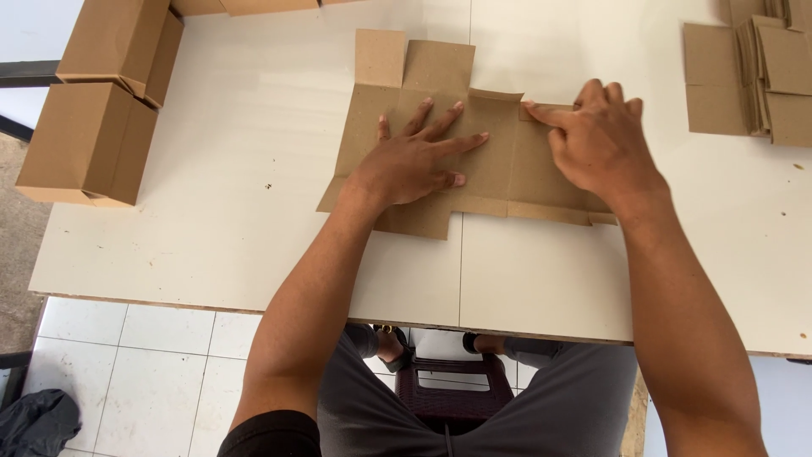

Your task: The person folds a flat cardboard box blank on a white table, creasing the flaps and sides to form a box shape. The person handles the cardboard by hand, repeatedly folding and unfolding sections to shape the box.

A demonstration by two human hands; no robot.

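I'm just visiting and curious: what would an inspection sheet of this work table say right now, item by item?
Surface: white table, a few small specks, a seam down the middle.
Job's things: flat cardboard blank lying unfolded on the table, its flaps spread out.
Clutter: folded boxes at the far left edge; stack of flat blanks at the far right.
Hands: left hand pressed flat, fingers spread, on the blank; right hand on the blank's right part, forefinger at a crease.
Cables: nothing seen.
Surroundings: white tiled floor, dark stool under the table, black bag on the floor at left.
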